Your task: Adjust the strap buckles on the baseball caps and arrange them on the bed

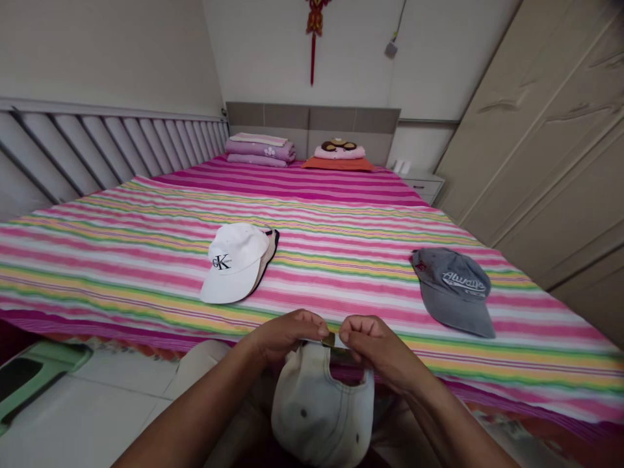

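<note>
A pale cap [322, 406] hangs over my lap, its back opening and strap facing up. My left hand [295, 333] pinches the strap beside a brass-coloured buckle [329, 340]. On the buckle's other side, my right hand [373, 341] has its fingers closed on the strap end. A white cap [238, 260] with black letters lies on the striped bedspread at the left, over a beige cap with a dark edge [268, 259]. To the right rests a grey cap [455, 289] with white lettering.
Folded purple bedding [260, 153] and an orange pillow [338, 165] with a pink item on top are by the headboard [351, 123]. A green stool [49, 364] stands at lower left. A wardrobe [550, 149] and a small cabinet [423, 185] are on the right.
</note>
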Motion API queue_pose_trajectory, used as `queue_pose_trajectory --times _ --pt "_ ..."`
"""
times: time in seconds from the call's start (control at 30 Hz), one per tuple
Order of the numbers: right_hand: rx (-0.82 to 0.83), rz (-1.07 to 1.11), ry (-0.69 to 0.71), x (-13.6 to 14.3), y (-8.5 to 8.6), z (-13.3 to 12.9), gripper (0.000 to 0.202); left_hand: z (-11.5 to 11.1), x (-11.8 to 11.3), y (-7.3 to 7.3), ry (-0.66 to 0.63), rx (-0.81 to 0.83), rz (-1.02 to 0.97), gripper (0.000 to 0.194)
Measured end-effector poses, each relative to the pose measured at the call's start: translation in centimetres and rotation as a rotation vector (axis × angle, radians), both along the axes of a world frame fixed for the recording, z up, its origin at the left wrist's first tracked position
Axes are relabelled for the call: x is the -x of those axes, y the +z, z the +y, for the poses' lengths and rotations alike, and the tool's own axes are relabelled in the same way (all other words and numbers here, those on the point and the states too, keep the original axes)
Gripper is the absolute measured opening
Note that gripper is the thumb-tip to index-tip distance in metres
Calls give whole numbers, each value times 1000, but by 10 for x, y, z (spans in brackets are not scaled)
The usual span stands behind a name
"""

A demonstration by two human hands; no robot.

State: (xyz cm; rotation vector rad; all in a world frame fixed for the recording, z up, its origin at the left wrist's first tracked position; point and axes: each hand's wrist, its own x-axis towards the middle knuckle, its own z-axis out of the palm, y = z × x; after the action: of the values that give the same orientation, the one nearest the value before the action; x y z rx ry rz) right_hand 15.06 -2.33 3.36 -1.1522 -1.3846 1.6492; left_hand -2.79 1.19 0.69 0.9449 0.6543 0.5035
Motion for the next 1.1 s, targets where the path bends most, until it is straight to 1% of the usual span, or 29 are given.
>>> queue_pose_trajectory --times 0.2,0.37,0.6,0.73,0.83,0.9,0.97,1.03,1.1 --pt "-4 15 -9 3 3 -2 20 -4 2 -5 18 15 -42 21" --pt "15 23 -4 4 4 -3 20 -7 3 -4 70 24 -43 17" --pt "13 38 -1 5 3 -2 22 -10 2 -1 99 2 -88 12" --pt "38 77 20 3 0 2 24 -11 1 -1 133 14 -110 13" --pt "81 145 74 -6 -10 11 28 -5 2 -4 197 43 -180 13" --pt "107 188 123 -15 -21 18 32 0 5 -6 263 68 -258 16" --pt "133 223 140 -24 -35 23 34 6 9 -7 325 112 -316 19" --pt "184 285 165 -29 -45 26 35 12 12 -6 350 164 -328 18" --pt "220 377 188 -30 -48 25 38 17 14 -3 336 191 -315 13"
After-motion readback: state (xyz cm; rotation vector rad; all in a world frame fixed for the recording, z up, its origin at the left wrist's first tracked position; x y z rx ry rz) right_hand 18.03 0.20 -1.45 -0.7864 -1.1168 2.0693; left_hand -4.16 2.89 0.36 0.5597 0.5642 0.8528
